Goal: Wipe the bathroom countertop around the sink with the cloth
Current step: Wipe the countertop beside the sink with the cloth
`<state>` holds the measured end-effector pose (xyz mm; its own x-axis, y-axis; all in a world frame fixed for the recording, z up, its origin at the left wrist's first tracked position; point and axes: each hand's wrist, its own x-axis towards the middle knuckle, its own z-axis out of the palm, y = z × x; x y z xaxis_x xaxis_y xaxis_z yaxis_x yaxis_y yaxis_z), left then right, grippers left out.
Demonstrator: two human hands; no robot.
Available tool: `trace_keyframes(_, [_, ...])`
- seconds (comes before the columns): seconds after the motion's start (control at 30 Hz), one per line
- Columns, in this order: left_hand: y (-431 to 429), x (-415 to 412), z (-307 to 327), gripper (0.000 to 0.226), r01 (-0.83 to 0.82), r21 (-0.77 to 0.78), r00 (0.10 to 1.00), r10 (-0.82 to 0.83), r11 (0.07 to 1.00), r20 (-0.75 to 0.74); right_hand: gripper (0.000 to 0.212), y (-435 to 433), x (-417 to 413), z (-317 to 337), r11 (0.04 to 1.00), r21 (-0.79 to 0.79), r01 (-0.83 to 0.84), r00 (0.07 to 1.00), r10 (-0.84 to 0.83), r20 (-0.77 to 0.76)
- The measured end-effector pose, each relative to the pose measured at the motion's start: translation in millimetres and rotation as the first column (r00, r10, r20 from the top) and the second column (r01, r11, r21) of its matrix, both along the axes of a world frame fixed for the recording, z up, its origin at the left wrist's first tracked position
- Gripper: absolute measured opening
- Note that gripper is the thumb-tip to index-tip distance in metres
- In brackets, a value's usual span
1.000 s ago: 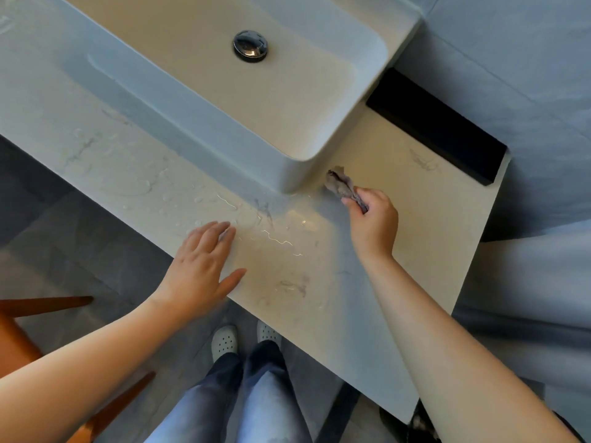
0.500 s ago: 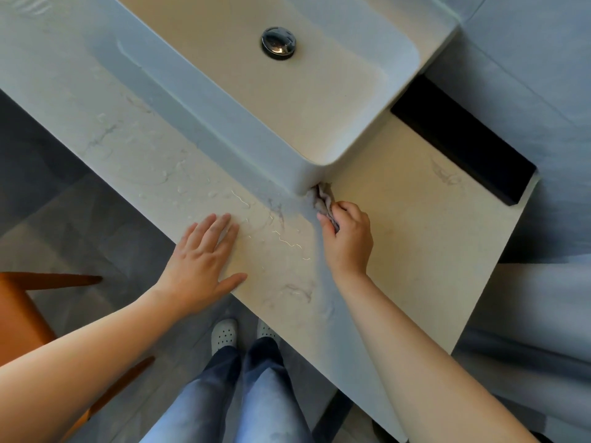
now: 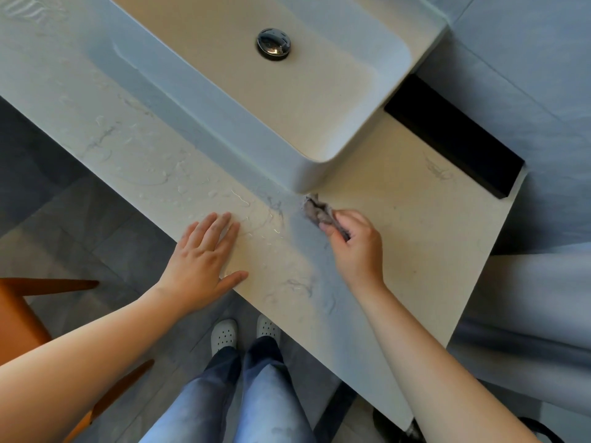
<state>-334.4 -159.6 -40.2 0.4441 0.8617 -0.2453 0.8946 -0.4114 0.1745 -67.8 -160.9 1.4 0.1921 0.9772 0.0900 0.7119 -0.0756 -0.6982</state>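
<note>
Bathroom, grey tile floor point(image 3: 80, 225) below, pale marble-look countertop point(image 3: 415, 238) running diagonally w/ grey veining. White rectangular vessel sink point(image 3: 224, 129) sits on it, chrome drain plug point(image 3: 273, 45) at about 12 o'clock in view. Black strip point(image 3: 454, 135) along the counter's back edge at 2 o'clock, against the grey wall.

My right hand point(image 3: 358, 251) is closed around the cloth point(image 3: 316, 211), a small crumpled grey wad pinched betw. thumb and fingers. Cloth pokes out toward 11 o'clock from my fist and rests on the counter just beside the sink's near right corner; can't tell if it actually touches the sink base.

My left hand point(image 3: 201, 266) lies flat, palm down, fingers together and pointing to 1 o'clock, thumb spread along the counter's front edge. Holds nothing. It's at 9 o'clock from the right hand, the two apart.

Water streaks and droplets point(image 3: 198, 187) shine on the counter in front of the sink, betw. my left fingers and the sink wall.

Down at 6 o'clock: my jeans point(image 3: 243, 398) and white perforated clogs point(image 3: 224, 335) on the floor. Orange-brown chair point(image 3: 19, 318) at 8 o'clock, partly cut off.
</note>
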Motion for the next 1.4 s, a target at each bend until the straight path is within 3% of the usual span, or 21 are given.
trace_keyframes(0.13, [0, 0, -1, 0.088, 0.002, 0.007, 1.0, -0.002, 1.0, 0.007, 0.025, 35, 7, -10, 0.999, -0.015, -0.05, 0.985, 0.052, 0.163])
trace_keyframes(0.23, [1, -1, -2, 0.088, 0.008, 0.009, 1.0, -0.008, 1.0, 0.003, 0.025, 47, 2, -22, 0.991, -0.013, -0.135, 0.969, 0.135, 0.207])
trace_keyframes(0.4, [1, -2, -4, 0.087, 0.011, 0.011, 1.0, -0.012, 1.0, 0.007, 0.024, 38, -15, -35, 1.0, 0.011, -0.024, 0.988, 0.022, 0.15])
trace_keyframes(0.6, [1, -2, -3, 0.088, 0.014, 0.005, 1.0, -0.014, 1.0, 0.014, 0.025, -1, -41, -34, 0.995, -0.001, -0.099, 0.986, 0.098, 0.136])
trace_keyframes(0.73, [1, -1, -1, 0.088, 0.014, 0.014, 1.0, -0.014, 1.0, 0.008, 0.02, -13, -45, -15, 0.978, -0.182, -0.099, 0.993, 0.084, -0.088])
trace_keyframes(0.87, [1, -1, 1, 0.088, 0.017, 0.013, 1.0, -0.017, 1.0, -0.001, 0.008, -4, -16, 6, 0.98, -0.19, -0.061, 0.962, 0.006, -0.274])
trace_keyframes(1.03, [1, 0, 0, 0.088, 0.021, 0.02, 1.0, -0.021, 1.0, -0.015, 0.012, 33, 32, 2, 0.947, -0.313, -0.069, 0.946, -0.038, -0.322])
trace_keyframes(1.1, [1, 0, 0, 0.088, 0.016, 0.023, 1.0, -0.016, 1.0, -0.011, 0.031, 44, 42, -6, 0.946, -0.325, 0.004, 0.97, -0.083, -0.229])
trace_keyframes(1.13, [1, 0, -1, 0.088, 0.017, 0.022, 1.0, -0.016, 1.0, -0.008, 0.042, 46, 45, -10, 0.953, -0.292, 0.083, 0.992, -0.107, -0.068])
trace_keyframes(1.2, [1, 0, -1, 0.088, 0.02, 0.018, 1.0, -0.02, 1.0, -0.005, 0.05, 43, 44, -10, 0.971, -0.112, 0.211, 0.962, -0.186, 0.2])
trace_keyframes(1.23, [1, 0, -1, 0.088, 0.02, 0.014, 1.0, -0.02, 1.0, -0.006, 0.047, 38, 40, -9, 0.976, -0.016, 0.219, 0.951, -0.21, 0.228])
trace_keyframes(1.3, [1, -1, -2, 0.089, 0.016, 0.012, 1.0, -0.016, 1.0, -0.005, 0.04, 25, 31, -13, 0.99, 0.071, 0.121, 0.961, -0.135, 0.241])
trace_keyframes(1.4, [2, -1, -1, 0.089, 0.015, 0.005, 1.0, -0.015, 1.0, 0.0, 0.039, 10, 25, -33, 0.998, 0.046, -0.034, 0.945, 0.017, 0.327])
